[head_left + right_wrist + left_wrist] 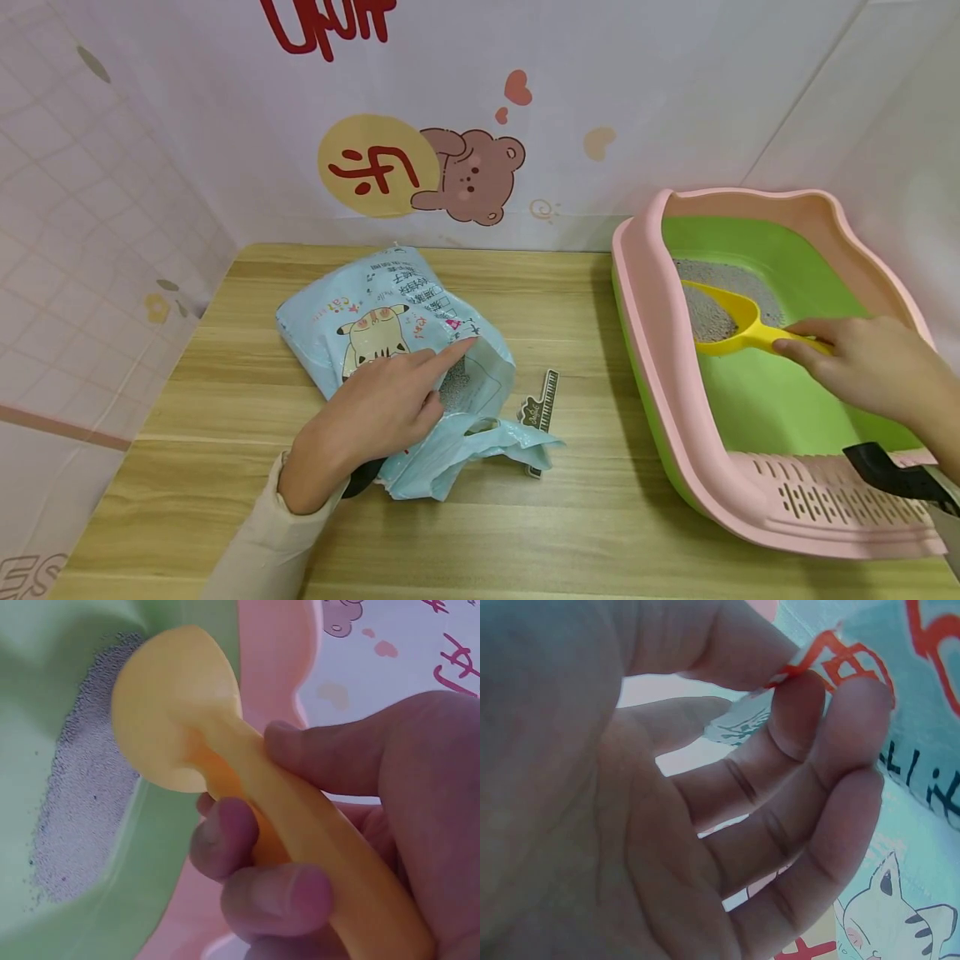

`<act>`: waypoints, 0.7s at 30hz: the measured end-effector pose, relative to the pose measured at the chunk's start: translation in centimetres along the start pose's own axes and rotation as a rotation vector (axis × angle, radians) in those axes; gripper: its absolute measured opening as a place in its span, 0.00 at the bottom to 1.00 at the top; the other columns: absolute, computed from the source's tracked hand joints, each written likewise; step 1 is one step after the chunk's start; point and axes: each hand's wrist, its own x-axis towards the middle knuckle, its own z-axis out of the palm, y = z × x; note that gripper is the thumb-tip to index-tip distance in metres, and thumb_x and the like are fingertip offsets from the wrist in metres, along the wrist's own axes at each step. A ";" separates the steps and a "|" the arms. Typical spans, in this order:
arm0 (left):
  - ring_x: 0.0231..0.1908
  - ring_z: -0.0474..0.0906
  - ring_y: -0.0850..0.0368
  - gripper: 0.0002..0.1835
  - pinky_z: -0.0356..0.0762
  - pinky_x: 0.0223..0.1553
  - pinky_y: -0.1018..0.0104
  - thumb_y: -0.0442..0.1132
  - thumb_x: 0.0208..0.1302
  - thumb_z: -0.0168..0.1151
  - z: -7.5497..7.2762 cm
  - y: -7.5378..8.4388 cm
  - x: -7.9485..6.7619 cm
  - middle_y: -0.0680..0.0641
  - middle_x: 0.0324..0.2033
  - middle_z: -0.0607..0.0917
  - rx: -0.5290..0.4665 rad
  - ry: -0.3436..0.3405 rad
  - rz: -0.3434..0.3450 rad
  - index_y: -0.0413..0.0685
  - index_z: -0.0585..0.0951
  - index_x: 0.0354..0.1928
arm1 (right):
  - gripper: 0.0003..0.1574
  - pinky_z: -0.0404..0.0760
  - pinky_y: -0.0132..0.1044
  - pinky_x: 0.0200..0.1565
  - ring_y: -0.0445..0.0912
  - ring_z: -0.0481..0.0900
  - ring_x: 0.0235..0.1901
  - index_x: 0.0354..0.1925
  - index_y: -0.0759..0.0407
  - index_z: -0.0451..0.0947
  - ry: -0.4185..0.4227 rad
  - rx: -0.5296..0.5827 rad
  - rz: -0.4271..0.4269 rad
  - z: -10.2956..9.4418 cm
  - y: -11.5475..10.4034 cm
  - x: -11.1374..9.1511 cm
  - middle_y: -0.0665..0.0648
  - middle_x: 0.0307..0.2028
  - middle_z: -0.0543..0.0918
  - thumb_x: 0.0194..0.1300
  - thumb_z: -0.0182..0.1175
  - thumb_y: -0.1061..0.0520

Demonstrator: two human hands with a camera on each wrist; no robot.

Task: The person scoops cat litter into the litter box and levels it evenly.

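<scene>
My left hand (375, 408) pinches the edge of a light blue plastic bag (330, 304) between thumb and fingers, its index finger stretched along the opening. Grey cat litter (455, 385) shows inside the bag's mouth, and a torn flap hangs towards the front. In the left wrist view, thumb and fingertips meet on the printed film (862, 664). My right hand (873, 362) grips the handle of a yellow scoop (745, 321) inside the litter box. Grey litter fills the scoop's bowl, which overlaps the litter patch (90, 780) on the green floor.
The green litter box has a pink rim (660, 333) and a slotted front ledge (847, 500). Between bag and box lies a small dark ruler-like piece (550, 396), partly under the bag's flap. A printed white wall covering (600, 83) stands behind the wooden table (570, 533).
</scene>
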 end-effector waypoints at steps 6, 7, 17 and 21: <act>0.23 0.65 0.64 0.40 0.71 0.28 0.64 0.27 0.65 0.58 0.0 0.1 0.0 0.59 0.24 0.72 0.011 0.001 0.004 0.51 0.73 0.81 | 0.26 0.70 0.44 0.29 0.47 0.73 0.25 0.51 0.73 0.88 -0.016 -0.024 0.011 -0.8 0.3 -0.8 0.57 0.29 0.88 0.79 0.65 0.48; 0.23 0.65 0.64 0.39 0.71 0.28 0.64 0.27 0.65 0.58 0.0 0.1 0.0 0.59 0.24 0.73 0.014 0.000 0.004 0.51 0.73 0.81 | 0.26 0.69 0.44 0.28 0.47 0.72 0.24 0.51 0.73 0.88 -0.011 -0.026 0.011 -0.9 0.4 -0.9 0.57 0.28 0.88 0.79 0.66 0.48; 0.24 0.66 0.64 0.39 0.72 0.28 0.63 0.28 0.66 0.59 0.0 0.0 0.1 0.58 0.26 0.75 0.020 -0.003 0.001 0.51 0.73 0.81 | 0.24 0.61 0.40 0.28 0.46 0.64 0.21 0.45 0.70 0.90 0.034 -0.030 0.030 -0.5 1.3 -2.5 0.45 0.20 0.70 0.79 0.65 0.47; 0.24 0.67 0.63 0.39 0.72 0.29 0.63 0.28 0.67 0.59 0.1 0.0 0.2 0.58 0.27 0.77 0.014 -0.021 -0.012 0.52 0.72 0.82 | 0.29 0.61 0.40 0.28 0.46 0.64 0.20 0.43 0.72 0.89 0.061 -0.034 0.054 -0.3 1.5 -3.1 0.46 0.19 0.68 0.80 0.63 0.44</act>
